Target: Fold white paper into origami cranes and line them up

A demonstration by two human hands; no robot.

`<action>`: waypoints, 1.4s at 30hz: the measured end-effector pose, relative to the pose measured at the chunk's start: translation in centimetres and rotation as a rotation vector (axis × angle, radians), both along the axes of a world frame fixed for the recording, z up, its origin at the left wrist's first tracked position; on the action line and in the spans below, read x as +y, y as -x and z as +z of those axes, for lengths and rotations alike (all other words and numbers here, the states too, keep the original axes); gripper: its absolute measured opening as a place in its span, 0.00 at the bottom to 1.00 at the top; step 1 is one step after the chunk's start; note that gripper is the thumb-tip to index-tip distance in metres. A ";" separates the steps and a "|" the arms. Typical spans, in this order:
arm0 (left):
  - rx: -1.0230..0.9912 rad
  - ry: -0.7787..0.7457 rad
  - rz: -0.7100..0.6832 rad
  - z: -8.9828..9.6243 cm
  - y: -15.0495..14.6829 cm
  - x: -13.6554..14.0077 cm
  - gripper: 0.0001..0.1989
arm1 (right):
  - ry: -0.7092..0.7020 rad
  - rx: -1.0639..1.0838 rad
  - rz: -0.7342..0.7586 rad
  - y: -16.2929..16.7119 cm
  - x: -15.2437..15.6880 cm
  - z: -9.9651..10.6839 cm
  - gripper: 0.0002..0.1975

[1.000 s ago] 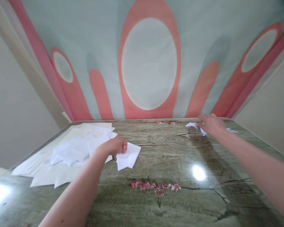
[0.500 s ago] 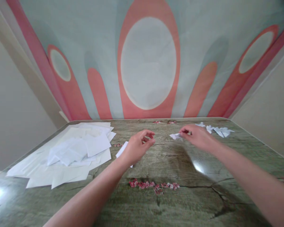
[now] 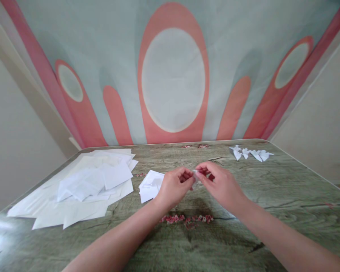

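Observation:
Between my two hands is a small piece of folded white paper (image 3: 195, 176), mostly covered by fingers. My left hand (image 3: 178, 186) pinches its left side. From the other side, my right hand (image 3: 217, 184) grips it between thumb and fingers. Both hands are raised a little over the middle of the table. Just left of my left hand lies a small stack of white paper squares (image 3: 150, 187), partly hidden behind that hand. Several folded white paper figures, shaped like birds (image 3: 251, 153), stand in a row at the back right.
A wide spread of white paper sheets (image 3: 82, 211) covers the table's left side, with smaller squares (image 3: 117, 174) on top. The wood-patterned table (image 3: 294, 226) ends at the back against a hanging cloth (image 3: 172, 83) with coral shapes. Printed flowers (image 3: 187, 219) mark the tabletop.
My right hand has moved left with the folded paper and met my left hand, which has closed on it. The view has shifted slightly, showing more of the small stack and the paper figures.

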State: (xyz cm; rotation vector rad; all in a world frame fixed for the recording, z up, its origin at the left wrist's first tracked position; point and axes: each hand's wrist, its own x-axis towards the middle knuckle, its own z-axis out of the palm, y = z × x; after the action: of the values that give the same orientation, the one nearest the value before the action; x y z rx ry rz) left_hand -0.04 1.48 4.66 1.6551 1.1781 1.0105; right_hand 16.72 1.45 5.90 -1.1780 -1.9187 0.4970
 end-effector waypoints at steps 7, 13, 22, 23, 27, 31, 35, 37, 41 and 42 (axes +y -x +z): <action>0.104 -0.111 0.174 -0.5 0.0 -0.1 0.07 | 0.558 0.262 0.119 0.1 0.4 -2.4 0.18; 0.037 -0.120 0.135 -1.0 -0.2 -0.1 0.06 | 0.446 0.290 0.055 -0.2 0.8 -3.2 0.13; -0.065 0.150 -0.017 -0.8 0.2 0.8 0.11 | -0.088 -0.018 0.082 -0.4 0.1 -3.6 0.05; -0.012 0.112 0.017 -0.7 0.2 0.7 0.09 | -0.086 -0.033 0.103 -0.4 0.1 -3.7 0.05; 0.108 0.006 0.118 -0.8 0.1 0.5 0.05 | -0.164 -0.012 0.145 -0.3 -0.1 -3.6 0.06; 0.086 -0.015 0.109 -1.3 0.0 0.6 0.04 | -0.209 0.020 0.118 -0.1 -0.4 -3.5 0.07; -0.050 0.136 0.067 -1.7 -0.1 0.8 0.07 | -0.218 0.023 0.066 0.1 -0.5 -3.7 0.05; -0.176 0.247 0.041 -1.7 -0.1 0.9 0.08 | -0.212 0.026 0.058 0.2 -0.5 -3.9 0.03; -0.336 0.338 0.041 -1.7 -0.2 1.0 0.10 | -0.235 0.025 0.029 0.1 -0.3 -3.9 0.03; -0.346 0.328 0.053 -1.7 -0.2 1.0 0.11 | -0.245 0.022 0.023 0.2 -0.3 -3.8 0.03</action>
State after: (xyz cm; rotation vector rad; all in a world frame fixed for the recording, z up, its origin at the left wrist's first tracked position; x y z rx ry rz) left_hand 0.20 2.44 2.95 1.1460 1.0896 1.0249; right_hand 16.56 1.19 2.05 -0.9896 -1.9144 0.2756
